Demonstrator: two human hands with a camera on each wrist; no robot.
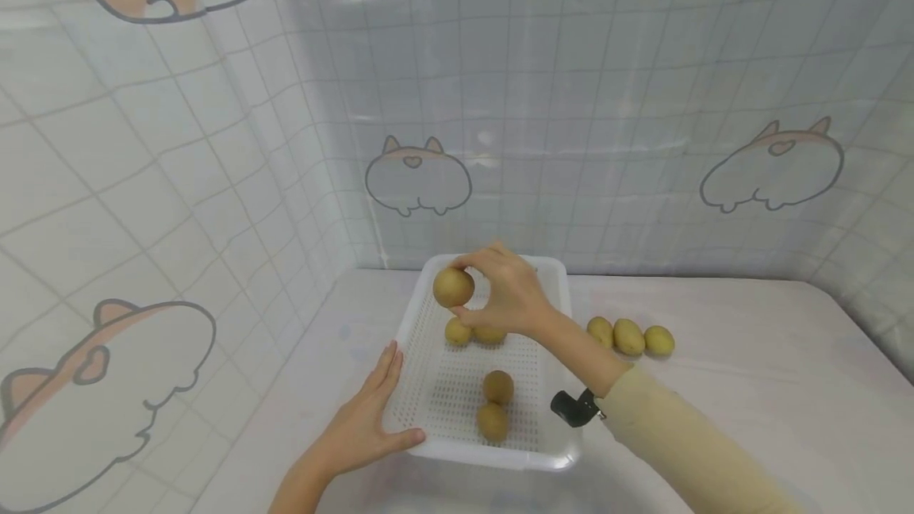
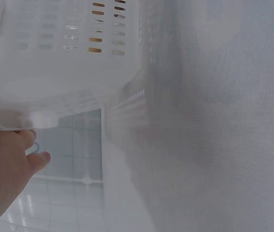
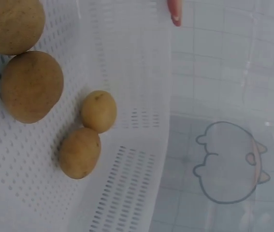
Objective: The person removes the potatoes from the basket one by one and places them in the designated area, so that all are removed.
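On the pale table, in the head view, stands a white perforated basket holding a far pair of potatoes and a near pair of potatoes. The right hand pinches one held potato between thumb and fingertips, above the far part of the basket. The left hand is spread at the near left corner, fingers straight along the side, thumb apart over the near rim. Three loose potatoes lie in a row on the table, right of the basket and beside the right forearm. The left wrist view shows the basket's slotted wall and fingertips at its edge; the full contact is not shown. In the right wrist view each pair lies touching; the held potato is cut off at the frame edge, so the pinch cannot fairly be confirmed from there. Judged by appearance, the potato is firm, modest in weight, dry enough not to slip and liable only to bruising; its widest girth is the sound place to grasp. The basket appears light and slightly flexible, best taken by the rim.
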